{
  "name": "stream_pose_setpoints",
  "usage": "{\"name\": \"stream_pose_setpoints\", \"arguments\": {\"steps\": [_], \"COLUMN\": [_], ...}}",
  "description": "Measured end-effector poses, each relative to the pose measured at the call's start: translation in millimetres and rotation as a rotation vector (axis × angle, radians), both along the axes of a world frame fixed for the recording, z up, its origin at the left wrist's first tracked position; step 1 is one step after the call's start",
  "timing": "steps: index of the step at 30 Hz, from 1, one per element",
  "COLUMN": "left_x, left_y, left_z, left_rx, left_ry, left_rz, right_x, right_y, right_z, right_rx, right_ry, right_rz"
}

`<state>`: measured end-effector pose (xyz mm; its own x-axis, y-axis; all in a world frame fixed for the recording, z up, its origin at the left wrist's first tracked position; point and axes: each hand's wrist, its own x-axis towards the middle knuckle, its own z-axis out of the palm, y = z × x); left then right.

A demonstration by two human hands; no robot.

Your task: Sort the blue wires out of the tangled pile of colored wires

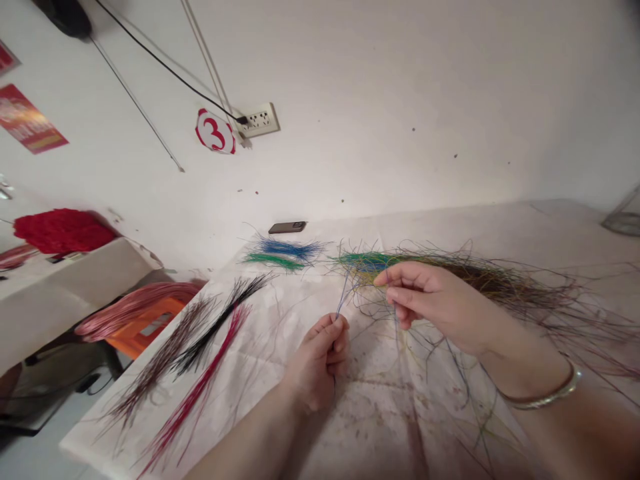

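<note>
My left hand is closed over the table, thumb pressed on the fingers around a few thin blue wires that stick up from it. To its right, my right hand pinches a thin blue wire between thumb and forefinger, in front of a tangled pile of mixed-colour wires. Sorted bundles lie to the left: blue wires, green wires, black wires, red wires and dark brownish-red wires.
A phone lies by the wall at the back of the white-covered table. Beyond its left edge, pink wire coils rest on an orange stool. A socket strip is on the wall. Some loose wires lie at front right.
</note>
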<state>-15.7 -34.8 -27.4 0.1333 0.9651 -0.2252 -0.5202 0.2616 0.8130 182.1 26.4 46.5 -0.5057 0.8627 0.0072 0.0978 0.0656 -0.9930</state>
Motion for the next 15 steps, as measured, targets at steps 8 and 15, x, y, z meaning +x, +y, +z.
{"name": "stream_pose_setpoints", "arguments": {"steps": [8,15], "left_x": [0.3,0.4], "left_y": [-1.3,-4.2], "left_z": [2.3,0.2], "left_rx": [0.037,0.055], "left_ry": [0.035,0.047], "left_rz": [-0.057,-0.182], "right_x": [-25.2,-37.4], "right_y": [-6.5,-9.2], "right_z": [-16.1,-21.9], "right_rx": [-0.338,-0.231], "right_ry": [0.264,0.05], "right_rz": [0.079,0.009]}}
